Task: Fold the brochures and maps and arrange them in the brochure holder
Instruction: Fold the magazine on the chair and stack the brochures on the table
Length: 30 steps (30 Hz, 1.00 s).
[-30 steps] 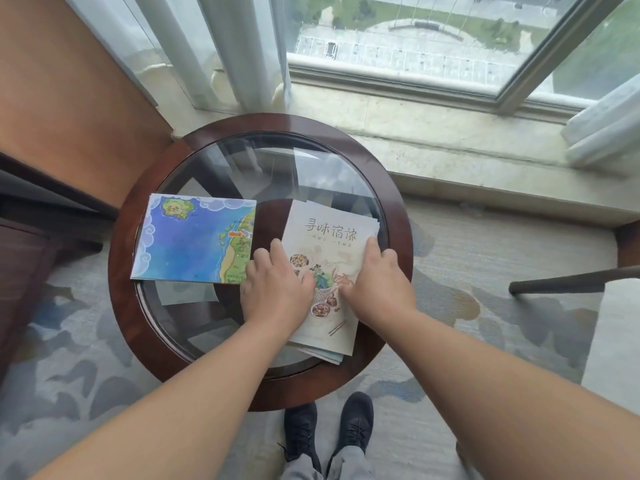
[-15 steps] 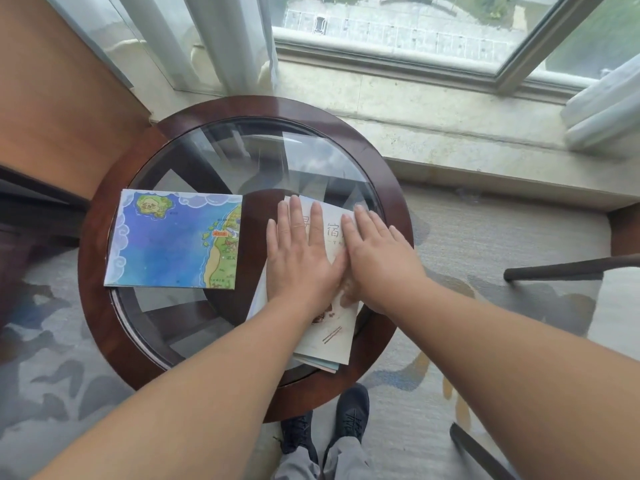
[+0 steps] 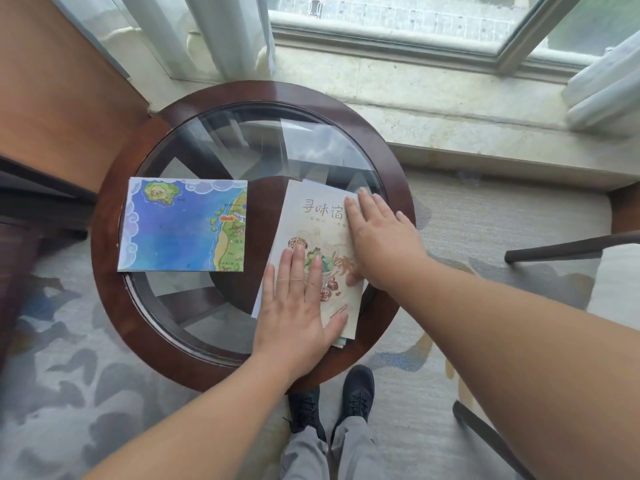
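Head view: you look down on a round surface (image 3: 110,289) with a dark wooden rim and a glass top (image 3: 263,147), filling the middle of the frame; the crossed wooden frame below shows through the glass. Your cream brochure (image 3: 311,220), with its Chinese title and food drawing, lies right of centre, tilted slightly, its lower end reaching onto the rim. It sits on top of other sheets (image 3: 341,342), whose edges peek out at its lower end and left side. Your left hand (image 3: 294,306) lies flat on the brochure's lower left part, fingers straight and together, thumb spread toward the lower edge, gripping nothing. Your right hand (image 3: 381,244) lies flat on the upper right part, fingers extended and covering the end of the title, also gripping nothing. The folded map (image 3: 183,225), blue sea with green coast, rests flat at centre left, near the brochure but not touching it. Beyond the surface, at the top of the frame, a pale stone sill (image 3: 450,98) runs beneath a window (image 3: 398,15), with white curtains (image 3: 225,32) at upper left and at the far right. A wooden panel (image 3: 52,81) fills the upper left corner. The carpet (image 3: 69,375) is grey with cloud-like patches. A dark chair arm (image 3: 571,245) juts in from the right, and your black shoes (image 3: 358,393) show at the bottom.
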Each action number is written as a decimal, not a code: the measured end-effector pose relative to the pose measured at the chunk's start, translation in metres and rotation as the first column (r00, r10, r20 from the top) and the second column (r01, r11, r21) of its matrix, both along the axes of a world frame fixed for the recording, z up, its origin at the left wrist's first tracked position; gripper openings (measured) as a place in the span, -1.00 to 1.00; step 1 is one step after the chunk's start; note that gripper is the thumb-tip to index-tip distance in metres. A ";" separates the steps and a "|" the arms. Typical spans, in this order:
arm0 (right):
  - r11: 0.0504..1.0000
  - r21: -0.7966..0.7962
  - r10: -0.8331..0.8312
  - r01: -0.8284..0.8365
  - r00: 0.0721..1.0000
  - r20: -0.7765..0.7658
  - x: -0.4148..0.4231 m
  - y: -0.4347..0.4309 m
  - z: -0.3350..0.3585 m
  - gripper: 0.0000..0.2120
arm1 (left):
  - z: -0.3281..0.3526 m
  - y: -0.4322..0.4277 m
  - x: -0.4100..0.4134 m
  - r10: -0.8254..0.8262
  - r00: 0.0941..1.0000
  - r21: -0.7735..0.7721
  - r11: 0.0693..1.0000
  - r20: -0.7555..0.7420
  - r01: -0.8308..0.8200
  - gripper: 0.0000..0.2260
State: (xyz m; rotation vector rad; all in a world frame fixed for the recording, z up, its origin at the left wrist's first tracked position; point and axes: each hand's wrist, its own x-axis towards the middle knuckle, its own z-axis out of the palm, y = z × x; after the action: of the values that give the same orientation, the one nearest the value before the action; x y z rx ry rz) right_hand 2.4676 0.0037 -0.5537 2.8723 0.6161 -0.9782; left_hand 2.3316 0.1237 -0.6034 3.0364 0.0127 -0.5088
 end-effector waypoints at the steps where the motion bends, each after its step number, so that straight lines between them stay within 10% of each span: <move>1: 1.000 -0.003 0.000 0.000 1.000 0.006 0.000 0.001 0.000 0.23 | -0.001 -0.005 0.005 0.041 0.999 -0.022 0.999 0.010 -0.041 -0.16; 14: 1.000 -0.020 0.004 -0.004 1.000 0.025 -0.001 -0.004 0.000 0.21 | -0.017 -0.022 -0.014 0.015 1.000 0.027 1.000 0.013 -0.015 -0.21; 18: 0.999 0.047 0.000 -0.003 0.997 0.081 -0.024 -0.001 0.011 -0.07 | -0.001 -0.020 -0.002 0.036 0.996 -0.004 0.999 -0.086 -0.036 -0.23; 30: 0.848 0.317 -0.478 0.425 0.871 0.110 -0.118 -0.119 0.177 -0.53 | 0.182 -0.073 0.032 -0.167 0.983 -0.255 0.950 0.083 0.183 -0.48</move>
State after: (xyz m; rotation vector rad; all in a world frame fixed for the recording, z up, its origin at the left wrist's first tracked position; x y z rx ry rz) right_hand 2.3500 -0.1158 -0.3768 3.4086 0.0499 -0.6806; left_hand 2.3639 0.0509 -0.4213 2.8040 -0.3049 -0.3933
